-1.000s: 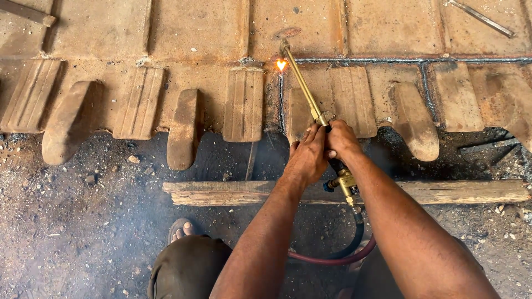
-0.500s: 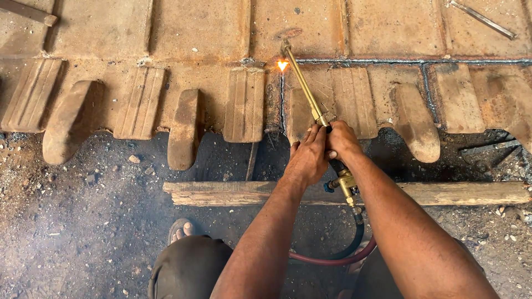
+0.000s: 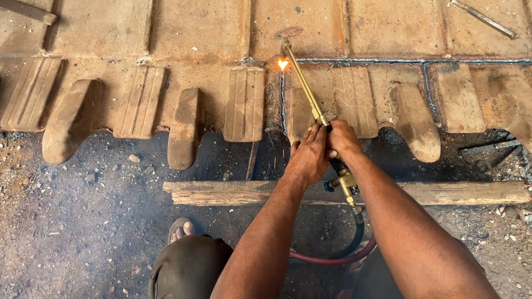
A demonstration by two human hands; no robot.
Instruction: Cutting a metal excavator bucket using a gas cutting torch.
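Almost nothing has shifted since the earlier frames: the glowing flame point(image 3: 283, 64) sits at the same seam of the rusty toothed steel bucket edge point(image 3: 244, 105). The left hand point(image 3: 307, 156) and right hand point(image 3: 342, 140) both clench the long brass cutting torch point(image 3: 303, 84), whose tube runs up and leftward away from them, the left hand slightly nearer the tip.

light: even daylight | shadows: soft | glare: torch flame point(image 3: 283, 64) | focus: sharp

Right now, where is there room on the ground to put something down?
The dirt ground left of the wooden plank, below the rusty bucket teeth, is mostly bare, with only pebbles. It is crowded by the plank's middle: both hands, left hand and right hand, grip the cutting torch, with its hoses and the person's foot below.
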